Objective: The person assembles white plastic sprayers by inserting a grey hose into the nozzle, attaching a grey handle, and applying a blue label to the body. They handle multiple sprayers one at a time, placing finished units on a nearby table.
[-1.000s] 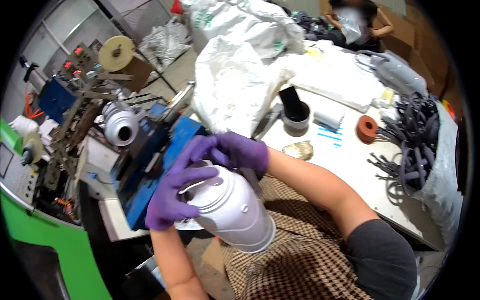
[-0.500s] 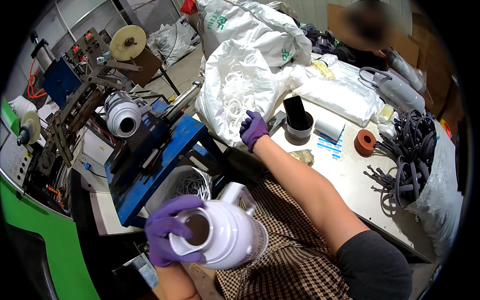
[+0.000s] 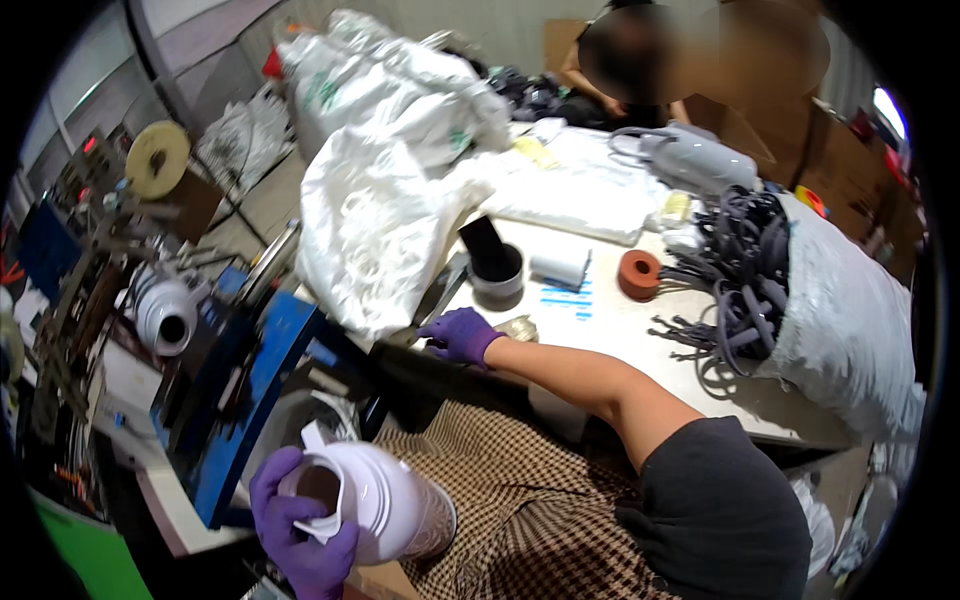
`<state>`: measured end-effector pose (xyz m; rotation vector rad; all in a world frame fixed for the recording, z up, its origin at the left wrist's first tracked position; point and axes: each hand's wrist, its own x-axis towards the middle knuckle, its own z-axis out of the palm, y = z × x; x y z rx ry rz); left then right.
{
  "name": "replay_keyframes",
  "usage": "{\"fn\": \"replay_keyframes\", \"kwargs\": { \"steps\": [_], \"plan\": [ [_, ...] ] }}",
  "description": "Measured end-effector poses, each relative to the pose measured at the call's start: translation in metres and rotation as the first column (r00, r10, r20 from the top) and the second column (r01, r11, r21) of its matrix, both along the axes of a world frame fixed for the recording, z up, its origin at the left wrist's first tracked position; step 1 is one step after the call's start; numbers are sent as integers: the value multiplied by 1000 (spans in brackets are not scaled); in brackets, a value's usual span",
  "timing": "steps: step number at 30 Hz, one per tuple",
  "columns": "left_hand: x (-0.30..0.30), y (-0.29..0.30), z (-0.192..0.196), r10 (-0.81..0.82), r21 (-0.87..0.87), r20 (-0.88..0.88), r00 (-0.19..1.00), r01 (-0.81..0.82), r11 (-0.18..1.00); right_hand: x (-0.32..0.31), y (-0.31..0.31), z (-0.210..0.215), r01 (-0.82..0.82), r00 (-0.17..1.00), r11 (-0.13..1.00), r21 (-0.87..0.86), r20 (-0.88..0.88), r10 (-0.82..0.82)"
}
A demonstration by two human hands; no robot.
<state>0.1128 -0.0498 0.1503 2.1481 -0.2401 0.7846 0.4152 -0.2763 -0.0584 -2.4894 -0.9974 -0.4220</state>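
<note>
One white ribbed plastic jug (image 3: 375, 500), open-mouthed, tilted, gripped by purple-gloved left hand (image 3: 300, 530)

Workshop: blue machine (image 3: 235, 390), bulk sacks (image 3: 385, 215)

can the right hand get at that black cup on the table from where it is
Probably yes. The right hand rests on the table edge just short of the black cup, with bare tabletop between them. The big white sack lies close on the left but does not cover the cup.

left hand (image 3: 300, 530) gripping white jug (image 3: 375, 505)
</note>
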Motion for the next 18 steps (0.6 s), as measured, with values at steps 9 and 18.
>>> {"fn": "replay_keyframes", "kwargs": {
  "steps": [9,18],
  "plan": [
    [-14,35,-5,-236,-114,49,970,240,964,-159,-211,86,334,832,937,97,438,-342],
    [39,24,21,23,-299,-104,994,-53,953,-278,-372,45,934,294,142,-327,480,-827]
  ]
}}
